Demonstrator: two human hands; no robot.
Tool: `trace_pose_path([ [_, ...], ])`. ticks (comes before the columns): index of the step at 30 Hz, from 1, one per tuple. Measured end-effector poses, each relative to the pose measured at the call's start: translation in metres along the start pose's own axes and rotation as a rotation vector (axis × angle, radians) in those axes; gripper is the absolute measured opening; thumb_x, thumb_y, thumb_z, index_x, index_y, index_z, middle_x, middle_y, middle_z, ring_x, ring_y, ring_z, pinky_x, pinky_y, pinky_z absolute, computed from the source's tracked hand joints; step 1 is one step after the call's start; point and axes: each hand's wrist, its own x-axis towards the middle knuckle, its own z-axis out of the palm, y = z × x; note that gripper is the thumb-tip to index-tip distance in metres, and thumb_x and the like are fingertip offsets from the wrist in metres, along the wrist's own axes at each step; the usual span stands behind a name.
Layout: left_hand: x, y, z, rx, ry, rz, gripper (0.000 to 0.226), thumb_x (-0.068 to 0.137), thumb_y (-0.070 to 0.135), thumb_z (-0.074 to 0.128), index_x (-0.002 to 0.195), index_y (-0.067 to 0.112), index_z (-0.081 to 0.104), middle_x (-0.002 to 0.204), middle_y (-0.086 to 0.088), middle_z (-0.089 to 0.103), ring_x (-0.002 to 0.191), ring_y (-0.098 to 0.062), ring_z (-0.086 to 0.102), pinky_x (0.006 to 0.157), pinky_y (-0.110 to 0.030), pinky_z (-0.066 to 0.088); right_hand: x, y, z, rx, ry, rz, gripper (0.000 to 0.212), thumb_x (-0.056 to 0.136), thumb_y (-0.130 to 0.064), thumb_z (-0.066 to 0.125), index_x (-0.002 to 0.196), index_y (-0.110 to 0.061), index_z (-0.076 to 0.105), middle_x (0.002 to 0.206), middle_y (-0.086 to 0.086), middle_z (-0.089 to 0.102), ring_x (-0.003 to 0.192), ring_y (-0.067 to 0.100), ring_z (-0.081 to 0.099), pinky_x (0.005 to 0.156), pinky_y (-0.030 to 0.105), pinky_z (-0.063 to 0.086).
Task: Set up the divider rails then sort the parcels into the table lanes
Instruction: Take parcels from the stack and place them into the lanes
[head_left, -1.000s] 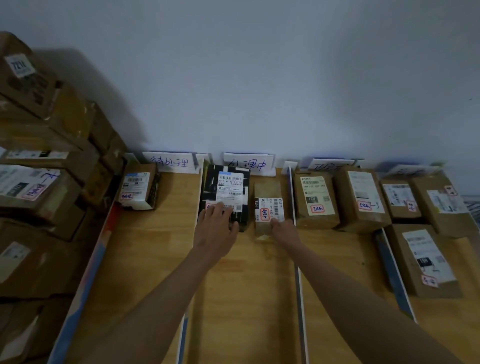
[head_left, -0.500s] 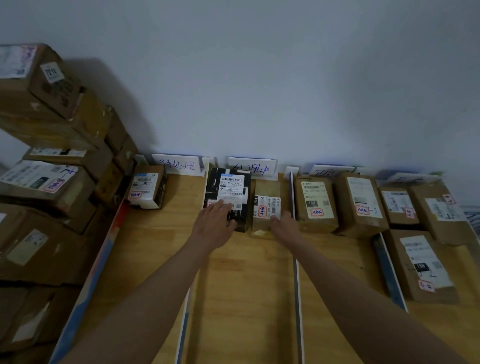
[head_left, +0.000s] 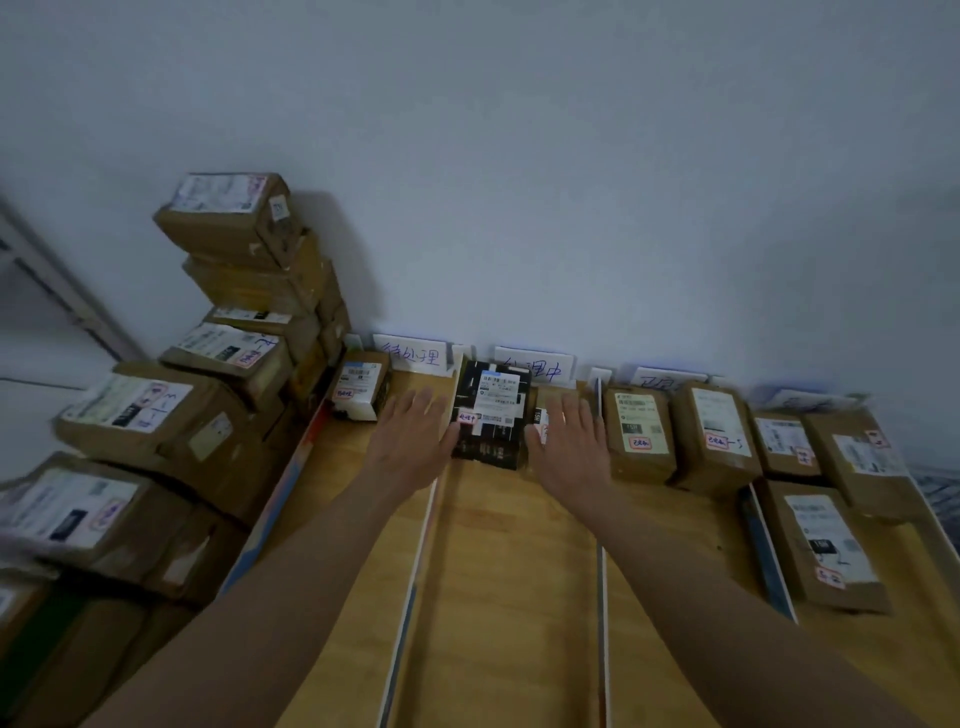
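Rails (head_left: 601, 597) stand and several parcels fill the lanes, both hands (head_left: 413, 441) (head_left: 569, 447) flat-fingered, seemingly gripping nothing, flanking the black parcel (head_left: 491, 415) in lane two, while the stack (head_left: 208, 374) waits.

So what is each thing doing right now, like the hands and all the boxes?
left hand: open, fingers spread, beside the black parcel
right hand: open, over the small brown parcel
black parcel: flat, label up, in the second lane
small brown parcel: flat, partly hidden
white-labelled parcel: alone in the first lane
divider rails: lying along the table
stacked parcels: piled, unsorted, at left
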Motion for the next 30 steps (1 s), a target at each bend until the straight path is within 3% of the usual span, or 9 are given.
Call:
trace_pose_path([
  [10, -0.117, -0.092, -0.087, 0.057, 0.07, -0.166, 0.057, 0.103, 0.048, 0.022, 0.153, 0.021, 0.028, 0.161, -0.002, 0.023, 0.149, -0.023, 0.016, 0.123, -0.043, 0.009, -0.058, -0.128, -0.033, 0.055, -0.035, -0.184, 0.063, 0.103, -0.047, 0.028, 0.156, -0.016, 0.019, 0.165, 0.006, 0.012, 0.152, 0.026, 0.008, 0.124, 0.048, 0.007],
  [15, -0.163, -0.149, -0.123, 0.096, 0.16, -0.222, 0.048, 0.102, 0.045, 0.025, 0.142, 0.022, 0.041, 0.152, -0.005, 0.039, 0.143, -0.025, 0.03, 0.12, -0.046, 0.018, -0.078, -0.191, -0.041, 0.083, 0.013, -0.285, 0.058, 0.102, -0.044, 0.032, 0.153, -0.016, 0.027, 0.16, 0.008, 0.025, 0.149, 0.029, 0.018, 0.122, 0.05, 0.015],
  [18, -0.183, -0.185, -0.127, 0.147, 0.149, -0.255, 0.051, 0.104, 0.044, 0.025, 0.149, 0.023, 0.033, 0.158, -0.004, 0.032, 0.146, -0.025, 0.027, 0.121, -0.044, 0.014, -0.088, -0.222, -0.036, 0.061, 0.023, -0.312, 0.057, 0.1, -0.043, 0.034, 0.151, -0.016, 0.03, 0.156, 0.007, 0.032, 0.146, 0.028, 0.025, 0.119, 0.049, 0.021],
  [23, -0.187, -0.253, -0.13, 0.222, 0.074, -0.286, 0.055, 0.102, 0.047, 0.031, 0.15, 0.02, 0.033, 0.157, -0.005, 0.031, 0.144, -0.025, 0.029, 0.12, -0.044, 0.017, -0.098, -0.273, -0.016, 0.08, 0.039, -0.297, 0.055, 0.1, -0.04, 0.037, 0.148, -0.014, 0.034, 0.151, 0.009, 0.039, 0.142, 0.028, 0.032, 0.116, 0.045, 0.029],
  [30, -0.161, -0.344, -0.13, 0.101, 0.084, -0.248, 0.055, 0.103, 0.046, 0.026, 0.149, 0.018, 0.035, 0.155, -0.006, 0.037, 0.14, -0.026, 0.036, 0.119, -0.044, 0.02, -0.098, -0.358, 0.023, 0.166, 0.007, -0.145, 0.055, 0.103, -0.039, 0.036, 0.148, -0.008, 0.031, 0.152, 0.018, 0.036, 0.139, 0.033, 0.037, 0.116, 0.047, 0.03],
])
